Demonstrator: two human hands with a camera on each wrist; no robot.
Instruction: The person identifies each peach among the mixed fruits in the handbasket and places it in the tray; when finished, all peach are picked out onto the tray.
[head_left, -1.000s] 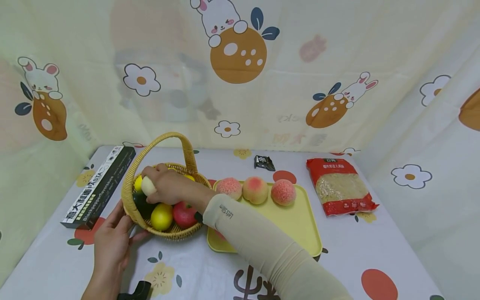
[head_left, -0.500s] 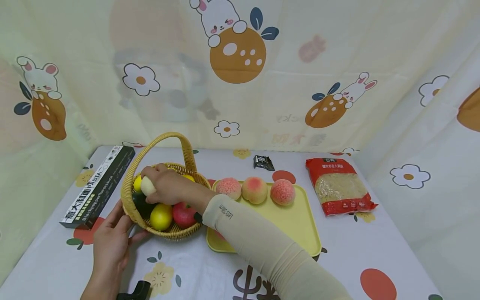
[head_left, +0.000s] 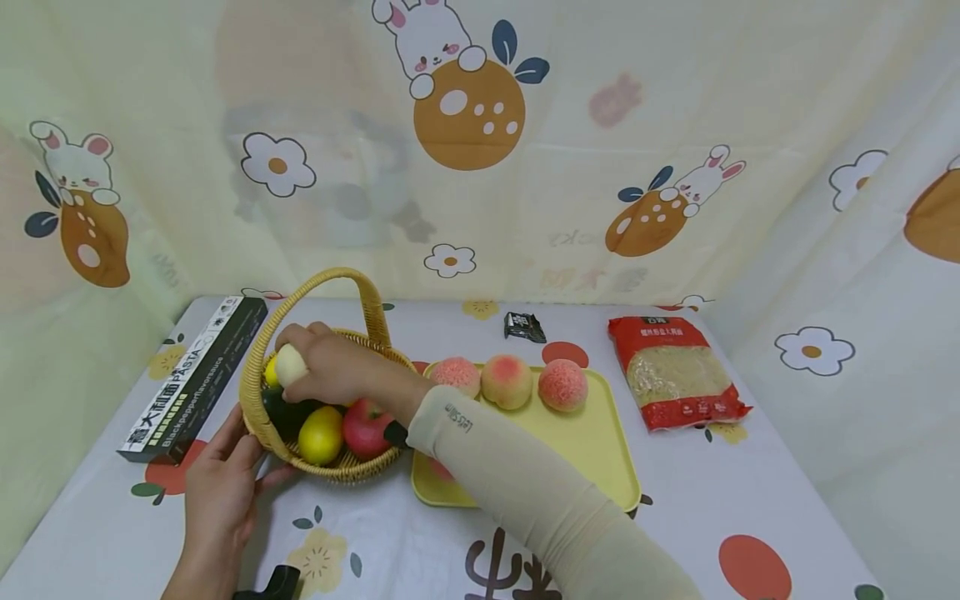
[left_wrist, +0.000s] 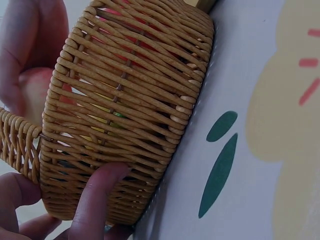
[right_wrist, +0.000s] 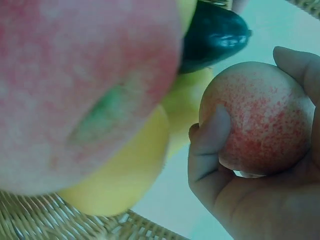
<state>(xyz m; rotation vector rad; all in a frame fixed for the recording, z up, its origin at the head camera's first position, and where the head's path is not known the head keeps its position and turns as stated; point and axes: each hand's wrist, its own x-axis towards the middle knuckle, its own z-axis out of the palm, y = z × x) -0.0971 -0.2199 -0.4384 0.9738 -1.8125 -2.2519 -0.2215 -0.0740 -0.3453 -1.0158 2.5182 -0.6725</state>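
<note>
A wicker basket (head_left: 360, 471) with a tall handle stands on the left of the table. My left hand (head_left: 225, 483) holds its left side, thumb (left_wrist: 102, 192) against the woven outer wall. Over the basket, my right hand (head_left: 337, 367) grips a peach (right_wrist: 260, 117), its pale side showing in the head view and its red-speckled side in the right wrist view. Under that hand lie a dark green, glossy vegetable (right_wrist: 215, 37), a yellow lemon-like fruit (head_left: 321, 435) and a red apple-like fruit (head_left: 367, 429). The hand and forearm hide part of the basket's contents.
A yellow tray (head_left: 600, 450) right of the basket bears several peaches (head_left: 507, 382), partly covered by my right sleeve. A black pasta box (head_left: 195, 379) lies at the left, a small black packet (head_left: 524, 327) at the back, and a red bag of noodles (head_left: 675, 372) at the right.
My right hand has risen slightly with the peach, after staying nearly still between the two earlier frames. The left hand and the basket keep their places; the head view has shifted a little.
</note>
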